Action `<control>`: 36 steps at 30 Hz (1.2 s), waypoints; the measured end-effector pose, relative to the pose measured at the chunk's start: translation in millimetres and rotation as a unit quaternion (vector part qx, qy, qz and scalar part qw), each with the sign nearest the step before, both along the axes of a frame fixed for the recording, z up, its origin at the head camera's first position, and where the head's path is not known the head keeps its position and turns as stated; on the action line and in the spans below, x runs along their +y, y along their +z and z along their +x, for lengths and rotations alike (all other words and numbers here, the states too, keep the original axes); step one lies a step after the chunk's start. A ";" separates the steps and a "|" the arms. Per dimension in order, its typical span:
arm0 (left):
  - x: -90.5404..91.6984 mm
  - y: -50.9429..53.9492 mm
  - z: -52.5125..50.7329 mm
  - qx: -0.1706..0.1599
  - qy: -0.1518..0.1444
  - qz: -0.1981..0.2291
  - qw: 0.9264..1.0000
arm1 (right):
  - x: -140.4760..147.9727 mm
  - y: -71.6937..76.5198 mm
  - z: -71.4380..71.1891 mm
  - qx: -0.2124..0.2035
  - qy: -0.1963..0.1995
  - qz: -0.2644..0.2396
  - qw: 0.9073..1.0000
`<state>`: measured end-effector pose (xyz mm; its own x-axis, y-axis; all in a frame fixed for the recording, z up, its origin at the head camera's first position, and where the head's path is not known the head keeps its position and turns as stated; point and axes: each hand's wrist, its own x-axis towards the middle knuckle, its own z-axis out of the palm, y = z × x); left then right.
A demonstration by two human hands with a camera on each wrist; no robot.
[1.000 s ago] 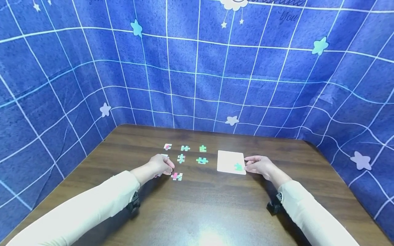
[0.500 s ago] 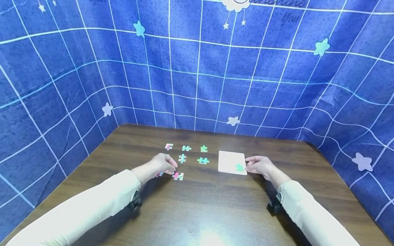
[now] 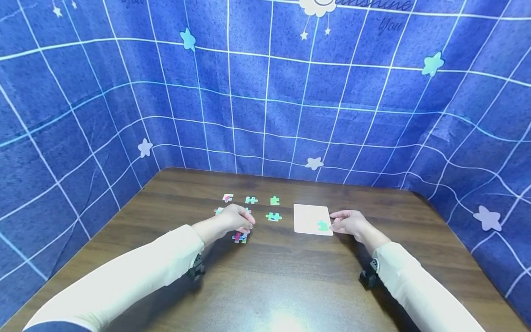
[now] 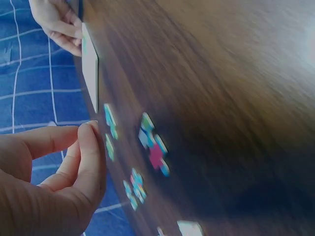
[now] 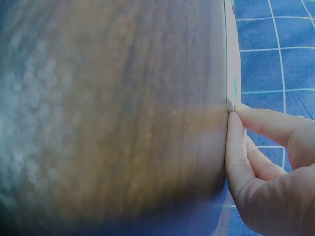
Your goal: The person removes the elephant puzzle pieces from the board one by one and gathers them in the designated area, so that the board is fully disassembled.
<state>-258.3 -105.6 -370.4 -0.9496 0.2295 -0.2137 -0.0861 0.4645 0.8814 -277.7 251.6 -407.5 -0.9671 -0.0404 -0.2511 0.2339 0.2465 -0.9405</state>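
Observation:
My left hand point(image 3: 237, 218) hovers over loose jigsaw puzzle pieces at left centre of the table, thumb and index fingertip meeting, nothing visible between them. Below it lies a pink-and-white puzzle piece point(image 3: 239, 238), larger in the left wrist view as a puzzle piece with pink point(image 4: 155, 156). To its right are a green-blue puzzle piece point(image 3: 274, 216) and a green puzzle piece point(image 3: 274, 200). My right hand point(image 3: 351, 225) pinches the right edge of a flat pale square puzzle board point(image 3: 307, 216), between thumb and fingers in the right wrist view. A green puzzle piece point(image 3: 323, 226) lies at the board's lower right corner.
More puzzle pieces lie behind my left hand, among them a white-and-red puzzle piece point(image 3: 227, 198) and a green-white puzzle piece point(image 3: 250, 200). The brown wooden table point(image 3: 265, 276) backs onto a blue grid-patterned cloth point(image 3: 244, 106).
My left hand has moved right across the pieces, uncovering one at the left and partly covering the middle one. My right hand stays at the board's edge.

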 end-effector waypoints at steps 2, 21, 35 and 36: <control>8.5 1.1 -0.3 -0.001 -0.007 0.004 1.000 | 0.0 0.4 0.9 0.001 0.003 0.007 1.000; 91.0 1.9 -6.6 0.015 -0.054 0.030 0.998 | -2.9 2.2 7.7 -0.004 -0.019 -0.002 1.000; 136.6 -11.3 -26.9 0.022 -0.066 -0.009 0.998 | -1.9 1.2 7.0 0.004 -0.022 0.000 1.000; 139.9 -13.0 -28.7 0.020 -0.067 -0.015 0.997 | -1.9 1.0 6.7 0.004 -0.024 0.001 1.000</control>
